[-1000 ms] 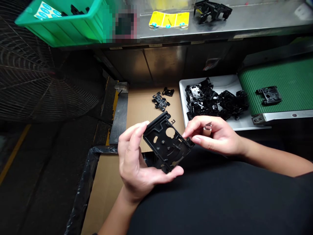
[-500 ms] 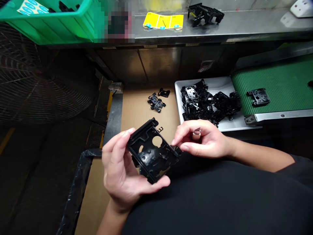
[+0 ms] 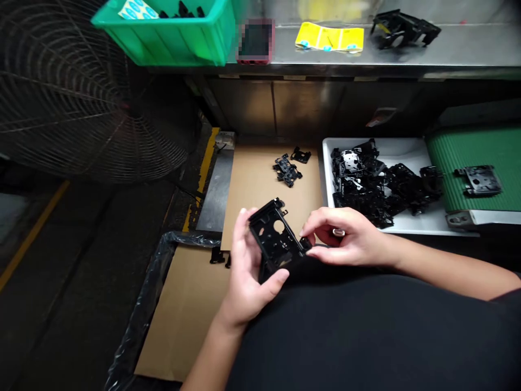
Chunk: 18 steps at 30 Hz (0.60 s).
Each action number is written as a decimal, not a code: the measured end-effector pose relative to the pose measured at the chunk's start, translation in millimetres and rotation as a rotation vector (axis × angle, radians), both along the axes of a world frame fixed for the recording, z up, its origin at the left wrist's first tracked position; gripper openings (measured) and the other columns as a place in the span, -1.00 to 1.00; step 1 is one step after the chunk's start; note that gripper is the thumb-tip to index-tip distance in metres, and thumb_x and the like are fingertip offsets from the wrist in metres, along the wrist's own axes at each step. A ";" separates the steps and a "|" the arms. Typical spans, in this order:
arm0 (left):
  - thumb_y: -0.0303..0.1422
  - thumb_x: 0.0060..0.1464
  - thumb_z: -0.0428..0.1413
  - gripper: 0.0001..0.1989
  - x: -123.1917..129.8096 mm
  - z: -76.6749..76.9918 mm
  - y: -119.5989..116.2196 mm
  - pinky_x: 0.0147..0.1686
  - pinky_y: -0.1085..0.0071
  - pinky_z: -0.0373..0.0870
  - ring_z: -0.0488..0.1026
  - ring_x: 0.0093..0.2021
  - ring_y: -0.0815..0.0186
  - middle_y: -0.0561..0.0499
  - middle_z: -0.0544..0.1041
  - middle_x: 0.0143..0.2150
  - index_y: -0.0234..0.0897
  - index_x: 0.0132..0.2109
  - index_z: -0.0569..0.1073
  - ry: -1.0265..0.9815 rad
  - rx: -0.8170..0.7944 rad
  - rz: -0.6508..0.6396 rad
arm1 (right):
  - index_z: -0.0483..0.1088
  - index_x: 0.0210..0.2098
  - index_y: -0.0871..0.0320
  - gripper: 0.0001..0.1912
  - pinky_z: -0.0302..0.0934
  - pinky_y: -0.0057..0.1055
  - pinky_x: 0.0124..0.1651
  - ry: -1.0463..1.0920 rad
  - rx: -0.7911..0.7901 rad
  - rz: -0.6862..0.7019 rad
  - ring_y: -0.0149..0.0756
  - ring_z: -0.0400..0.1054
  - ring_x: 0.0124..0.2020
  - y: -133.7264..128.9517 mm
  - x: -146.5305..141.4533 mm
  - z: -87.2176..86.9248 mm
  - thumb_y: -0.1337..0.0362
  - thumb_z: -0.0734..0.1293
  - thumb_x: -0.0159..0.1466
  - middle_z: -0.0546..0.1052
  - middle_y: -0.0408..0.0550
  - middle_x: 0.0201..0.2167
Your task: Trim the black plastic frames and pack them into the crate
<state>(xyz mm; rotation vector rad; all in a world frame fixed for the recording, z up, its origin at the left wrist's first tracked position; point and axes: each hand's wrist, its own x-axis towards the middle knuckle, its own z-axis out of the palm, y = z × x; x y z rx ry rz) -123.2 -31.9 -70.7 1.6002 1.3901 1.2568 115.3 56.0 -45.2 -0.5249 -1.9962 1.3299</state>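
Observation:
A black moulded plastic frame (image 3: 271,237) with round and slotted cut-outs is held tilted above my lap. My left hand (image 3: 244,277) grips it along its left side, with the thumb at the lower edge and the fingers behind. At its right end, my right hand (image 3: 350,239) pinches a corner tab between thumb and fingers; a ring shows on one finger. Beyond the hands, small black plastic parts (image 3: 287,170) lie on the cardboard sheet (image 3: 252,190). A white tray (image 3: 325,163) heaped with similar black parts (image 3: 378,187) stands just past my right hand.
A green conveyor belt (image 3: 480,146) carries one black part (image 3: 482,181). On the steel shelf (image 3: 285,68) are a green bin (image 3: 175,41), a yellow label sheet (image 3: 329,38) and a black assembly (image 3: 402,28). A large fan (image 3: 122,108) stands left. A plastic-lined box (image 3: 183,315) holds cardboard below.
The view has swung left, so the surroundings sit further right. My right fingertips have closed on the frame's right corner, and the frame is tilted slightly differently in my left hand.

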 end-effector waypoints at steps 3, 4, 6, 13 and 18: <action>0.04 0.23 0.19 -0.09 -4.4 -26.0 -9.2 0.23 0.03 0.53 0.44 0.36 0.02 -0.17 0.09 0.58 0.15 0.55 -0.09 -0.532 -0.354 -0.070 | 0.44 0.07 0.12 -0.73 0.40 -0.39 -0.26 -0.215 0.158 0.141 -0.27 0.51 -0.27 2.6 -25.6 -12.7 0.30 0.41 0.39 0.61 0.01 -0.17; 0.01 0.25 0.19 -0.15 -6.3 -36.5 -12.0 0.23 0.06 0.52 0.47 0.32 0.05 -0.17 0.12 0.57 0.13 0.53 -0.01 -0.646 -0.432 -0.006 | 0.43 0.12 0.10 -0.69 0.42 -0.33 -0.21 -0.292 0.190 0.223 -0.20 0.55 -0.21 2.5 -36.5 -18.0 0.30 0.39 0.39 0.62 0.05 -0.11; -0.06 0.25 0.21 -0.27 -14.3 -61.7 -17.8 0.22 0.12 0.53 0.56 0.19 0.13 -0.19 0.27 0.49 0.03 0.46 0.16 -0.761 -0.548 0.139 | 0.41 0.17 0.06 -0.63 0.45 -0.26 -0.21 -0.425 0.219 0.340 -0.11 0.59 -0.20 0.6 -61.0 -29.5 0.33 0.37 0.38 0.63 0.09 -0.01; -0.10 0.21 0.24 -0.22 -144.4 -188.5 -46.2 0.28 0.23 0.44 0.51 0.26 0.14 -0.22 0.47 0.30 -0.13 0.45 0.13 -0.345 -0.641 0.748 | 0.39 0.24 -0.05 -0.56 0.51 -0.21 -0.17 -0.485 -0.019 0.257 -0.02 0.64 -0.21 -10.8 -122.7 -69.0 0.29 0.36 0.39 0.68 0.08 -0.06; -0.23 0.31 0.20 -0.39 -276.7 -270.9 -53.0 0.24 -0.07 0.44 0.43 0.29 -0.01 -0.24 0.37 0.37 -0.23 0.40 0.25 0.102 -0.852 0.983 | 0.50 0.10 0.08 -0.72 0.47 -0.26 -0.10 -0.727 -0.192 0.231 -0.12 0.61 -0.14 -13.3 -128.7 -83.7 0.19 0.32 0.45 0.67 0.05 -0.09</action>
